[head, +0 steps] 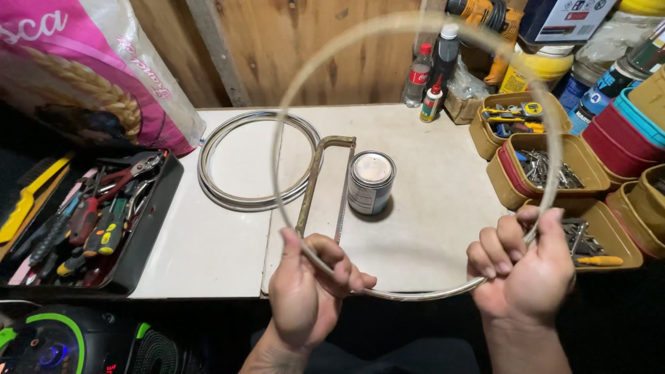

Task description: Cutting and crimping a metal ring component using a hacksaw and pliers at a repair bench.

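A thin pale metal ring (pixel 415 292) is held up over the white worktop (pixel 429 221), tilted toward the camera. My left hand (pixel 308 287) grips its lower left arc between thumb and fingers. Gripping the lower right arc is my right hand (pixel 523 266). Through the ring I see a small tin can (pixel 370 182) with a closed lid and a hacksaw (pixel 320 183) lying flat beside it. Further left on the worktop rests a stack of similar metal rings (pixel 232 197).
A black tray of pliers and screwdrivers (pixel 90 221) sits at the left, under a pink sack (pixel 90 69). Yellow tubs with screws and tools (pixel 547 166) line the right edge. Bottles and spray cans (pixel 433 76) stand against the wooden back wall.
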